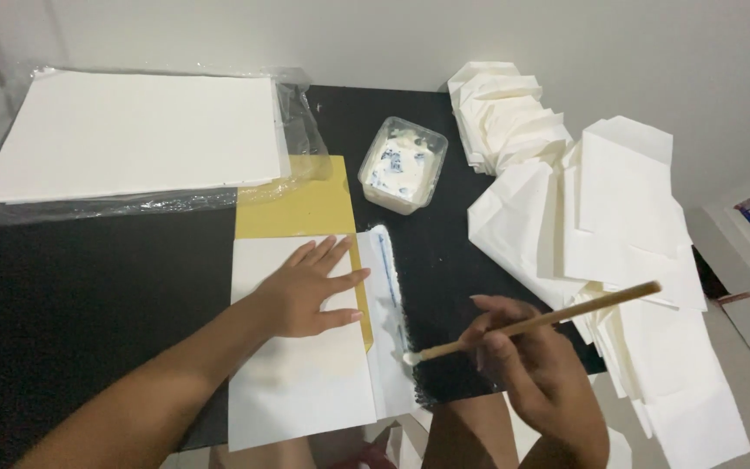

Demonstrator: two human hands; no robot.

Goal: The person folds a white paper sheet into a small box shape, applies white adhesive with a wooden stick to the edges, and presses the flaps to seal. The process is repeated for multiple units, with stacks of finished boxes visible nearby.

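Centrally, squarish clear tub [403, 165] beside yellow sheet [299, 208]

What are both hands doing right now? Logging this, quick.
Left hand: open, flat on the white paper.
Right hand: closed on the brush, its tip at the paper's edge.

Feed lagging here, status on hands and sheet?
Left hand flat on white sheet. Right hand grips wooden brush, tip at sheet's glued edge strip. Glue tub behind, nothing blocking.
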